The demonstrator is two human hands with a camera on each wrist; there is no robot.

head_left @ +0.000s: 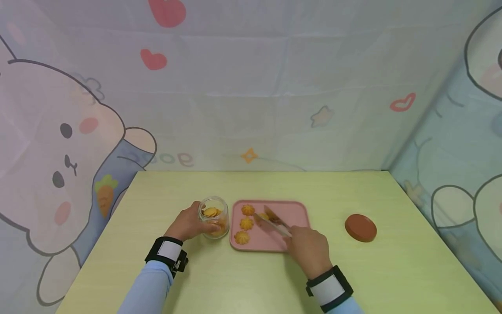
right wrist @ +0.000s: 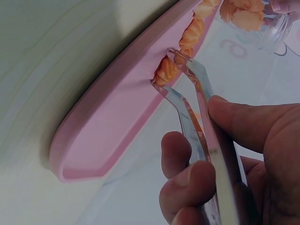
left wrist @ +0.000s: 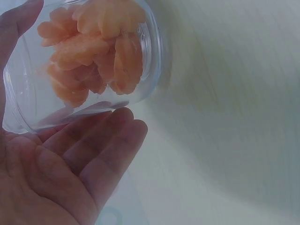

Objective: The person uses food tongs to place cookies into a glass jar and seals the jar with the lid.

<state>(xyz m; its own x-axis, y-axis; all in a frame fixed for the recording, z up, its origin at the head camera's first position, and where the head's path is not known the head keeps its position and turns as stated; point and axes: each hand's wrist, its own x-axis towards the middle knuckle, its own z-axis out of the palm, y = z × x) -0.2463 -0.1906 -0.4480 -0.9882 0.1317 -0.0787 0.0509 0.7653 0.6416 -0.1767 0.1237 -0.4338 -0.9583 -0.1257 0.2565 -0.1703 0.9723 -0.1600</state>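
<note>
Hands (head_left: 191,223) (head_left: 310,247) above pale table (head_left: 235,283); cartoon-printed backdrop (head_left: 251,69) behind.

The right hand (right wrist: 279,150) grips metal tongs (right wrist: 222,173) over the pink tray (right wrist: 108,131), their tips astride a ridged cookie (right wrist: 166,71); a jar (right wrist: 278,32) holding more cookies (right wrist: 246,18) is beside the tray.

Room between tray (head_left: 294,214) and lid (head_left: 361,227), jar (head_left: 220,216) (glass) blocking tray's left.

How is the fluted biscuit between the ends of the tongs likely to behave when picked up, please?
The biscuit is probably light, being small beside the tongs. Its ridged surface may give them some grip. It looks baked and dry, so a hard squeeze might crumble it.
</note>
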